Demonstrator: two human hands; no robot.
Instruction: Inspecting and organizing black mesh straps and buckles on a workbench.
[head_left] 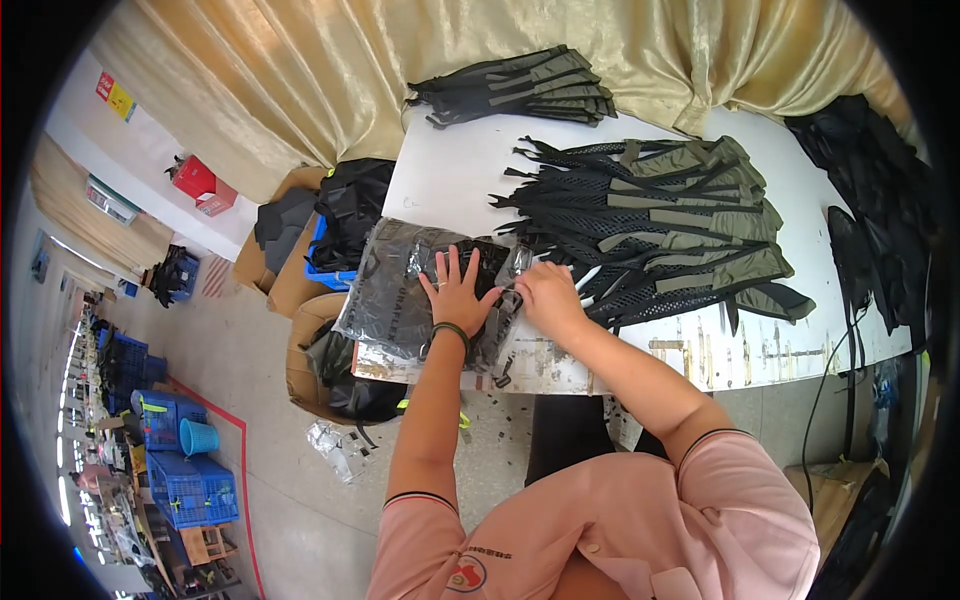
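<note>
A single head-worn fisheye view looks steeply down from above the person's shoulders, close over both hands [505,295]. The white desk [450,170] fills the frame beyond the hands, curtain [330,70] farther off. Left of the hands the workshop floor [250,370] curves away toward the rim.

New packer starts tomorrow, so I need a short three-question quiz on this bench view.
1. True or false: the left hand lies flat, fingers spread, on the clear plastic bag holding a black item.
2. Where does the right hand rest? A) at the bag's right edge B) on the blue crates C) on the gold curtain
3. Fill in: the big stack of black mesh and olive straps lies to the person's ____ of the bag on the white table.

Key: 1 true; 2 A; 3 right.
</note>
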